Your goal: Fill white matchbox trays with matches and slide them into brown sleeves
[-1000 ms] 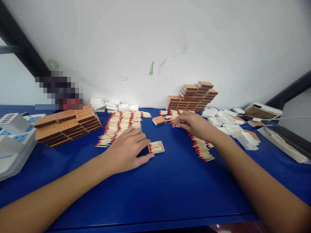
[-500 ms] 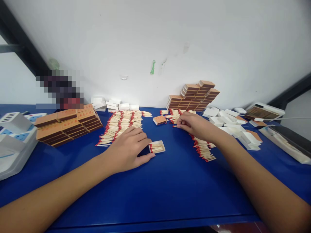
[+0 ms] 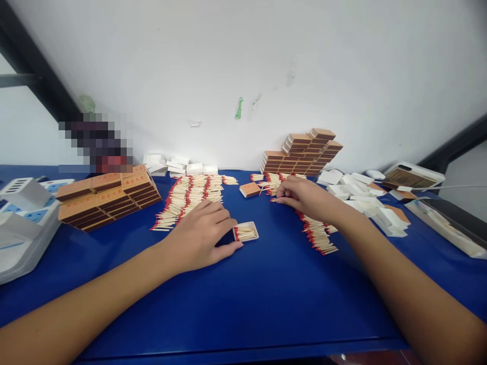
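The grip of the left hand (image 3: 200,235) is half closed on the left end of an open matchbox tray (image 3: 246,232). The curled fingers press its far corner and the thumb lies along its near edge. The tray lies flat on the blue bench (image 3: 266,299), near the middle, with a thin layer of red-tipped matches inside, heads to the left.

The right hand (image 3: 302,196) is further back and well apart from the tray. Its grip is shut tight, fingertips bunched on the far end of the right row of matches (image 3: 317,235) (whether any stick is lifted clear, I can't tell from here). That row runs slantwise from beneath the hand toward the near right.

Just left of those fingertips lies a single brown matchbox (image 3: 250,189). Beyond the left hand a wider left row of matches (image 3: 190,195) is laid out, red heads lined up. A slanted stack of brown matchboxes (image 3: 106,195) sits further left, and a stepped stack (image 3: 304,152) stands against the white wall (image 3: 342,76) behind the right hand. Loose white empty trays (image 3: 361,195) are heaped to the right of the right forearm, and a few more white trays (image 3: 178,165) lie along the wall. A white power strip (image 3: 23,223) sits at the left edge of the bench.
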Action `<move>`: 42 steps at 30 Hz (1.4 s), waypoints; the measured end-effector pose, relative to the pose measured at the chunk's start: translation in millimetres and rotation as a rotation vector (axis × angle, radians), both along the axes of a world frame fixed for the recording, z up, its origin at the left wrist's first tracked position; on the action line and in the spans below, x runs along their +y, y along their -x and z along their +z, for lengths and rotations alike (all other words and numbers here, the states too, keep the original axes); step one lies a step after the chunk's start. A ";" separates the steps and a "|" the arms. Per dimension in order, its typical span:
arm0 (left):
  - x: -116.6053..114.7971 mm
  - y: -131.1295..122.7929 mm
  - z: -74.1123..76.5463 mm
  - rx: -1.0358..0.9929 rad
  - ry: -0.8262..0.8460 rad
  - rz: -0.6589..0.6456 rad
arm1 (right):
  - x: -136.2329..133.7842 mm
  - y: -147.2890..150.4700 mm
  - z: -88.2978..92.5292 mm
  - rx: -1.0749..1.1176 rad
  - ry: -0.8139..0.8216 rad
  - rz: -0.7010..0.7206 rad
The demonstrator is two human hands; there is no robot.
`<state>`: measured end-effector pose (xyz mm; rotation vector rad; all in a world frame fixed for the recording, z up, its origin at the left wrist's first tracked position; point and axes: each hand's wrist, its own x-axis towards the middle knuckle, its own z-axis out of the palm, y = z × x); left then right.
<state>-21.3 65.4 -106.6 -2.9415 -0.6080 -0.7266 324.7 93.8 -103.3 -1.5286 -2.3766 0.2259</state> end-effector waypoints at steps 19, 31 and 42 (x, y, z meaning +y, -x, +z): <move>-0.3 -1.0 0.6 0.000 0.007 0.016 | -61.9 93.9 20.5 0.107 0.033 0.163; 0.2 -0.3 0.5 -0.006 0.004 0.013 | -22.3 26.2 14.5 0.000 -0.118 -0.034; -0.2 0.1 1.5 -0.008 -0.016 0.005 | -2.9 6.3 -0.6 -0.001 -0.077 -0.022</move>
